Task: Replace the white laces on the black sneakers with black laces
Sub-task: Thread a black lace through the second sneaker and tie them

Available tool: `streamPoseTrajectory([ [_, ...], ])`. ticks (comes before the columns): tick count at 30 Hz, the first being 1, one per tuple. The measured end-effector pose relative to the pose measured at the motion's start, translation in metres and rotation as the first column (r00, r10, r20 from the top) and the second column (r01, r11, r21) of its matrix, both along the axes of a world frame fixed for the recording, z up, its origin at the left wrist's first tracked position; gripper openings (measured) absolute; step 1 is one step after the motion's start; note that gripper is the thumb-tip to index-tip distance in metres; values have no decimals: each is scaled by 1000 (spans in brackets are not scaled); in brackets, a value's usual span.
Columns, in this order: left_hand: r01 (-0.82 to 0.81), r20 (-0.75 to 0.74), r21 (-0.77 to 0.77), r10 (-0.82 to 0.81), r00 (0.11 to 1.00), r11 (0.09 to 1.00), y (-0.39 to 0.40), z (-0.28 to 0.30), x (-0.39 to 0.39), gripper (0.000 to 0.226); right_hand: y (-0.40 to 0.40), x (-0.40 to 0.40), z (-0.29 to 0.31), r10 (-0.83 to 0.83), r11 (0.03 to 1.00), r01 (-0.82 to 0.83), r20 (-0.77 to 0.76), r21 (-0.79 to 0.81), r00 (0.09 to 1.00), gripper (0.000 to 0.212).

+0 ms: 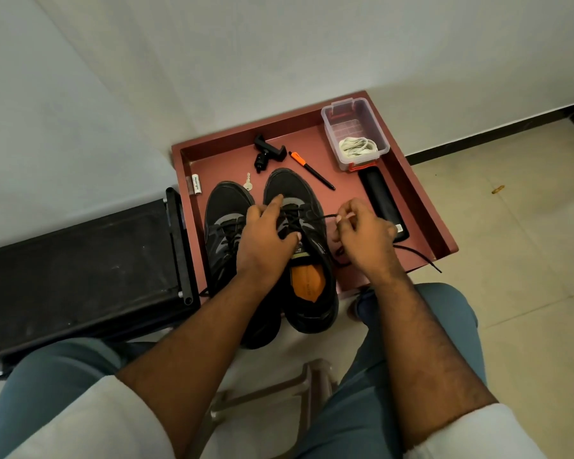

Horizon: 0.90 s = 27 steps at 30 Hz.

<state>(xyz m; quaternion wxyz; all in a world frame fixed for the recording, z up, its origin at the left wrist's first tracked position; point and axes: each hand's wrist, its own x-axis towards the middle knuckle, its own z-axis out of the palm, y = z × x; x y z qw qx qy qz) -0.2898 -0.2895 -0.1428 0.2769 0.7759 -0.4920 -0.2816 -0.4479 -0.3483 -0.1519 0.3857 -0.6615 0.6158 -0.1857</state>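
Two black sneakers stand side by side on a red tray (421,193). The left sneaker (224,223) carries a black lace. On the right sneaker (307,260), which has an orange insole, my left hand (267,233) presses down over the tongue and eyelets, fingers spread. My right hand (362,231) pinches a black lace (315,219) that runs taut from the eyelets to the right; its loose end (421,258) trails over the tray's front edge. The white laces (358,148) lie bundled in a clear plastic box (353,132) at the tray's back right.
On the tray also lie a black clamp mount (266,153), an orange-capped pen (312,170), a key (248,182), a white battery (197,184) and a black case (383,203). A black bench (80,266) stands left. Tiled floor lies right; my knees frame the bottom.
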Motion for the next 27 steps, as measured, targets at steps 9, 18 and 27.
streamPoseTrajectory([
  [9,58,-913,207,172,369,977,13,41,-19,63,18,15,61,-116,960,-156,837,233,535,28],
  [18,23,-645,173,96,758,985,42,53,9,24,-1,-10,25,-492,848,529,429,36,758,19],
  [27,61,-449,88,-15,893,994,32,64,23,18,25,22,33,192,967,-253,558,32,807,22],
])
